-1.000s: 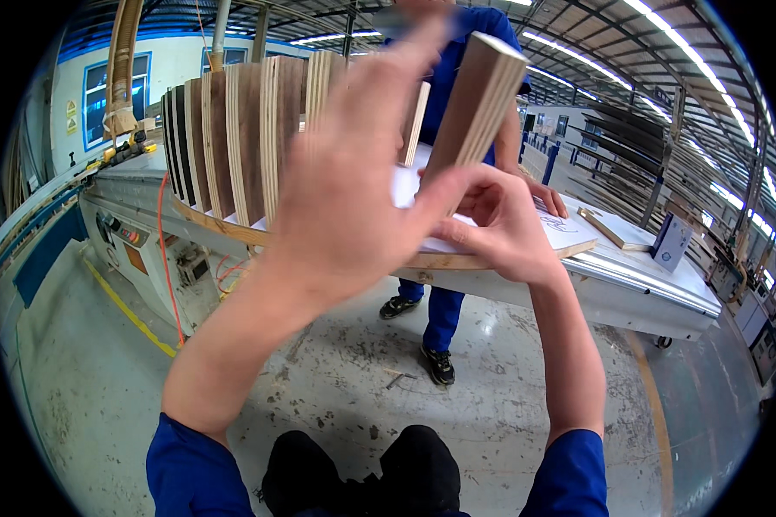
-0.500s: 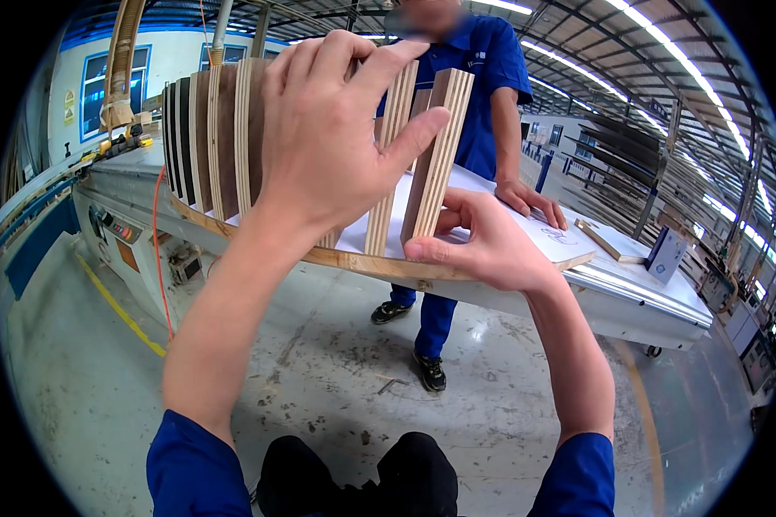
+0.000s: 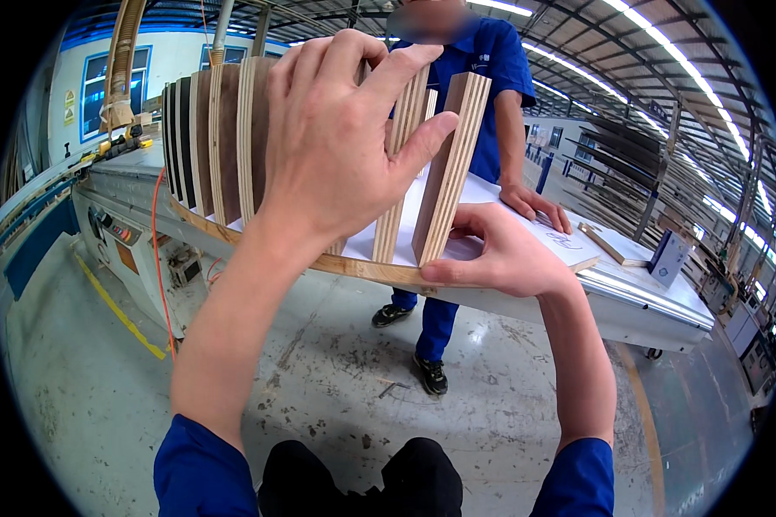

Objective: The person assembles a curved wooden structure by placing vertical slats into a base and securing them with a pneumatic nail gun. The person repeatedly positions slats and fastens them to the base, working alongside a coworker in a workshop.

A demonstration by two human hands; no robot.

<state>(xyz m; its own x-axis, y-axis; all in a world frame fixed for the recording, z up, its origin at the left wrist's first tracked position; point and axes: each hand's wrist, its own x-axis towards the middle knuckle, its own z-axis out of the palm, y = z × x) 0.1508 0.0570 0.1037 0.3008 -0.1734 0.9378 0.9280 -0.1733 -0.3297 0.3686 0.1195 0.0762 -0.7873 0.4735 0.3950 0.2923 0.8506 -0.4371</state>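
Note:
A row of upright plywood strips (image 3: 225, 138) stands on a wooden board (image 3: 362, 266) with a curved front edge and a white top. My left hand (image 3: 332, 146) is spread across the upper part of the row, covering several strips. Its thumb reaches to the rightmost plywood strip (image 3: 459, 159), which leans slightly; whether it presses on it I cannot tell. Low on that same strip, my right hand (image 3: 513, 254) is closed round its foot, thumb at the front edge and fingers behind. Another pale strip (image 3: 390, 226) stands just left of it.
Across the table (image 3: 629, 297) stands a person in blue, one hand (image 3: 535, 205) on the white surface. A flat panel (image 3: 614, 245) and a small box (image 3: 669, 257) lie to the right. An orange cord (image 3: 158, 250) hangs at the left. Dark sheets (image 3: 621, 164) are stacked behind.
The rightmost strip and my right hand have shifted slightly right and down in the picture. My left hand has moved a little right, still spread over the row.

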